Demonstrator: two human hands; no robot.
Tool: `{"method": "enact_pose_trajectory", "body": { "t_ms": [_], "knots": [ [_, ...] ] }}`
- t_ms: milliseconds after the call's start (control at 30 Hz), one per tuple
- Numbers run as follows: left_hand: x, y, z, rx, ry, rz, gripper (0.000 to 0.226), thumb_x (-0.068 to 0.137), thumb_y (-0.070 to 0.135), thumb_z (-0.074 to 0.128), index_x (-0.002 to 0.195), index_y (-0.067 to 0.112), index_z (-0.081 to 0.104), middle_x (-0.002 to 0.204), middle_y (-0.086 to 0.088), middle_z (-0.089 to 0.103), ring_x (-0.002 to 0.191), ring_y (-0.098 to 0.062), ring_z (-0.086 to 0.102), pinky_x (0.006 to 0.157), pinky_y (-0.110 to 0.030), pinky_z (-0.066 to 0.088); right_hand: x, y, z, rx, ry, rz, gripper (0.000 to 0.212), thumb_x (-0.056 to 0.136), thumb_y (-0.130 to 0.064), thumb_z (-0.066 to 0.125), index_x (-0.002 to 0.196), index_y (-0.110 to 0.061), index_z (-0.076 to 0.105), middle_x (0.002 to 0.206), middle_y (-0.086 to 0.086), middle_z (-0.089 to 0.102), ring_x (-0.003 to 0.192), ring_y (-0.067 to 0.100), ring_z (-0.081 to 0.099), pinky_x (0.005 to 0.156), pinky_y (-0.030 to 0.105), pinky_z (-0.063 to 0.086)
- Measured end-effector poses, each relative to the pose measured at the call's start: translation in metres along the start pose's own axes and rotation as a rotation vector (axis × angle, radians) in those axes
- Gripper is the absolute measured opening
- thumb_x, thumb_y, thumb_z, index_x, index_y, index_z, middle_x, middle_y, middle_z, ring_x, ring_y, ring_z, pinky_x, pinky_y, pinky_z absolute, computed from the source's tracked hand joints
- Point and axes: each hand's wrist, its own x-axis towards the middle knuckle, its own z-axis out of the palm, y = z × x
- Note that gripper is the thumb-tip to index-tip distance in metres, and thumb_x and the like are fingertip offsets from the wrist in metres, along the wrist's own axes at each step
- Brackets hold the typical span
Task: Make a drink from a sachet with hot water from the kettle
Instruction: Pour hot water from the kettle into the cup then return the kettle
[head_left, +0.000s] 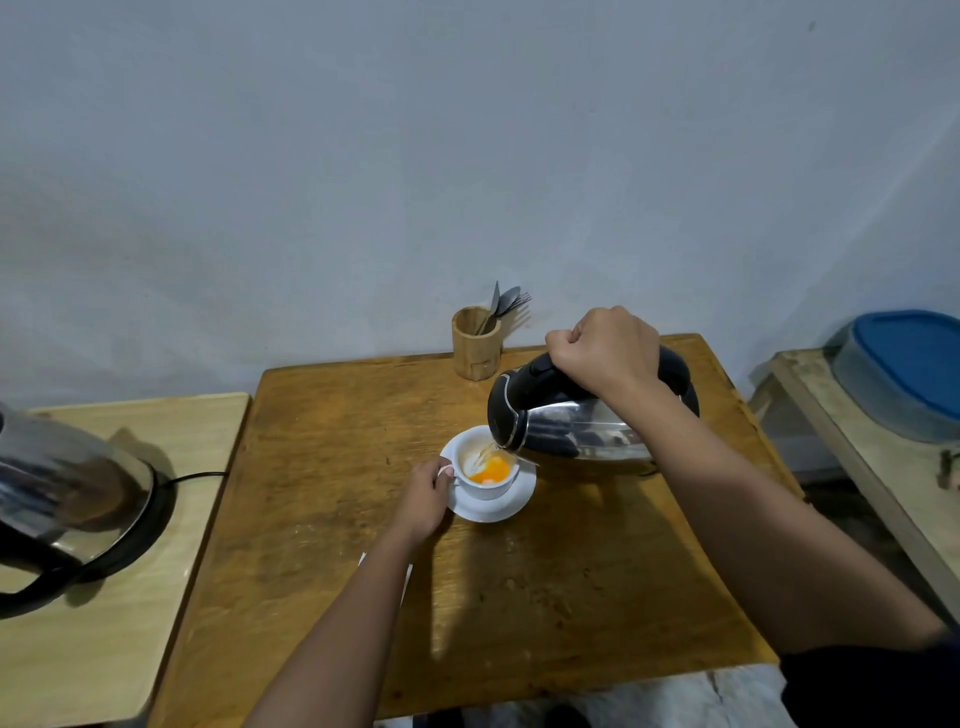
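Note:
A steel kettle (571, 426) with a black lid and handle is tilted to the left, spout over a white cup (485, 480). My right hand (605, 348) grips its handle from above. A thin stream of water runs into the cup, where orange liquid and pale powder show. The cup stands on a white saucer (511, 506) on the brown wooden table (467, 597). My left hand (423, 499) holds the cup's handle at its left side. A white sachet (408, 571) lies mostly hidden under my left forearm.
A wooden holder (475, 343) with cutlery stands at the table's back edge. On a lighter side table (104, 623) to the left sits a second steel kettle (67, 499) with a black cord. A blue-lidded container (904, 369) rests on a bench at right.

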Motion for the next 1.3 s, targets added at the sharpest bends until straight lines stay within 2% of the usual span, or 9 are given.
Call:
{"method": "enact_pose_trajectory", "body": {
  "t_ms": [200,567,833,1300],
  "knots": [
    [0.001,-0.003,0.001,-0.005,0.011,-0.004,0.025,0.095,0.015,0.041,0.104,0.005,0.063,0.107,-0.015,0.063,0.098,-0.026,0.055,0.081,-0.032,0.041,-0.001,-0.001,-0.001,-0.019,-0.012,-0.024,0.038,0.08,-0.032,0.048,0.05,-0.009,0.053,0.045,0.0,0.04,0.045,0.018,0.039,0.05,0.025,0.034],
    [0.0,0.0,0.002,-0.006,0.015,-0.028,0.027,0.096,0.016,0.04,0.107,0.005,0.062,0.11,-0.016,0.062,0.097,-0.024,0.055,0.08,-0.03,0.04,-0.002,-0.002,-0.006,-0.03,-0.003,-0.053,0.039,0.08,-0.03,0.047,0.046,-0.012,0.044,0.044,0.0,0.037,0.043,0.017,0.035,0.048,0.024,0.031],
    [0.002,-0.001,0.003,0.002,0.013,-0.086,0.028,0.096,0.022,0.04,0.112,0.01,0.06,0.117,-0.015,0.06,0.105,-0.026,0.055,0.09,-0.038,0.045,-0.006,0.0,-0.006,-0.028,-0.013,-0.022,0.038,0.081,-0.03,0.047,0.049,-0.009,0.048,0.045,0.0,0.037,0.045,0.018,0.037,0.05,0.026,0.033],
    [0.002,0.001,0.004,-0.008,0.007,-0.092,0.029,0.096,0.019,0.039,0.112,0.006,0.059,0.116,-0.017,0.061,0.105,-0.029,0.056,0.088,-0.038,0.044,-0.01,0.002,-0.012,-0.028,0.009,-0.012,0.039,0.081,-0.03,0.046,0.048,-0.01,0.046,0.045,0.0,0.037,0.043,0.017,0.034,0.048,0.024,0.03]
  ]
}}
